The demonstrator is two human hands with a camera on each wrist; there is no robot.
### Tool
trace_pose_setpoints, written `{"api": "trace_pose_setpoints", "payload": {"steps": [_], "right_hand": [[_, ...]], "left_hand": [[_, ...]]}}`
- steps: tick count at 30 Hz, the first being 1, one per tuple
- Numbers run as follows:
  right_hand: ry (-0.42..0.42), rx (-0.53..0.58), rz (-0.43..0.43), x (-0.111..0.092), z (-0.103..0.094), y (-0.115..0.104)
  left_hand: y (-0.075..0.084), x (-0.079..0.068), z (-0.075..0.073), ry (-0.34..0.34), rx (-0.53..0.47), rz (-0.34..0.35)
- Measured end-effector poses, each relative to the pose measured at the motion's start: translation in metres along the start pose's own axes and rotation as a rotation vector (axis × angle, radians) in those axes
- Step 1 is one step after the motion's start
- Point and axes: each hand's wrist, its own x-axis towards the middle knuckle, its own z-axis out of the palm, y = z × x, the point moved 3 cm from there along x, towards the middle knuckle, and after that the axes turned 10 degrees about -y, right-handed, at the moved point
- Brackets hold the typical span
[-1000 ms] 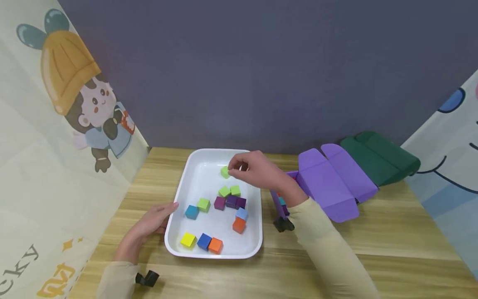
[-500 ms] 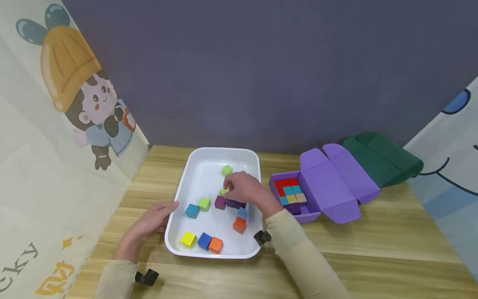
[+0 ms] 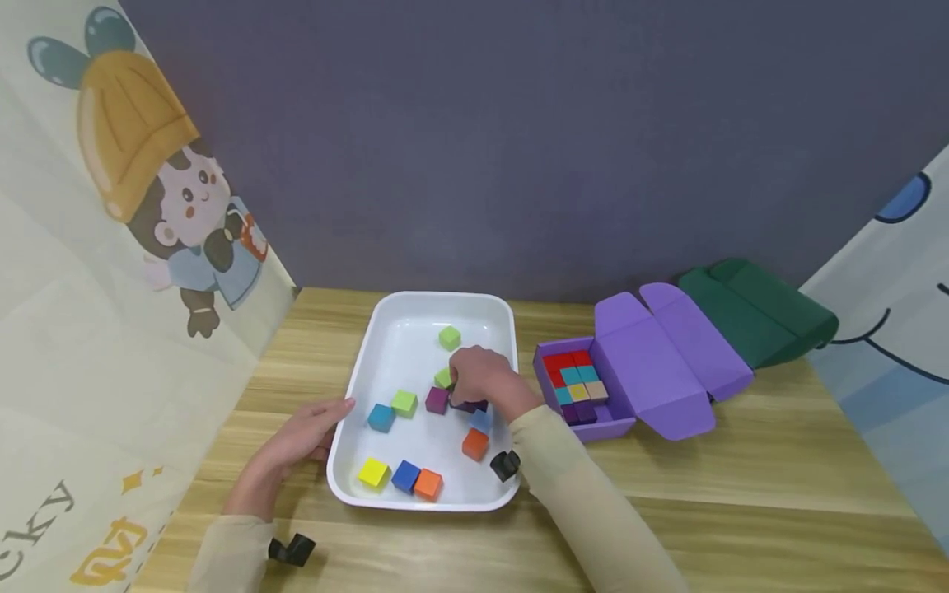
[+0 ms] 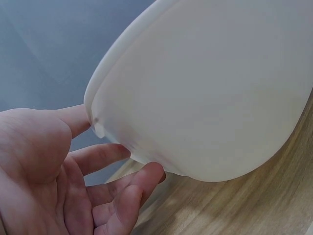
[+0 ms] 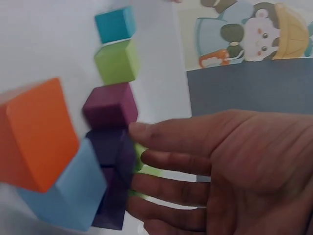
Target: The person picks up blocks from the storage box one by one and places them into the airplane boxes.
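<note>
Shifted from the far lime cube [image 3: 449, 338] since a second ago, the right hand [image 3: 485, 379] touches dark purple cubes [image 5: 107, 144]; whether it pinches one, I cannot tell. On the wooden table [image 3: 756, 494] stands the white tray [image 3: 404, 346], left of an open purple box [image 3: 652, 362]. The left hand [image 3: 304, 432] grips the tray's left rim. Inside, a magenta cube [image 3: 437, 401] sits beside the dark ones.

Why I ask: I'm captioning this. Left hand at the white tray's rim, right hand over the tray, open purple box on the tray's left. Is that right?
Wrong side: the head view shows the open purple box right of the white tray; the left hand is indeed at its rim, the right hand over it.
</note>
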Motion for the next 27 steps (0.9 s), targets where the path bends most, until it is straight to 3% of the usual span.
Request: {"api": "trace_pose_setpoints", "payload": {"steps": [5,11,16,21,27], "right_hand": [[-0.010,-0.039,0.030,0.008,0.004,0.001],[0.004,-0.148,0.003,0.013,0.008,0.001],[-0.031,-0.118,-0.023,0.013,0.000,0.010],[-0.030,-0.053,-0.161,0.008,-0.018,0.012],[0.043,0.000,-0.320,-0.007,-0.040,0.019]], "left_hand": [[-0.001,0.001,-0.001,0.001,0.000,-0.004],[-0.001,0.001,0.000,-0.004,-0.015,0.000],[0.002,0.005,0.005,-0.014,-0.020,-0.001],[0.002,0.005,0.002,-0.011,-0.007,-0.002],[-0.002,0.004,0.000,-0.015,-0.020,-0.006]]}}
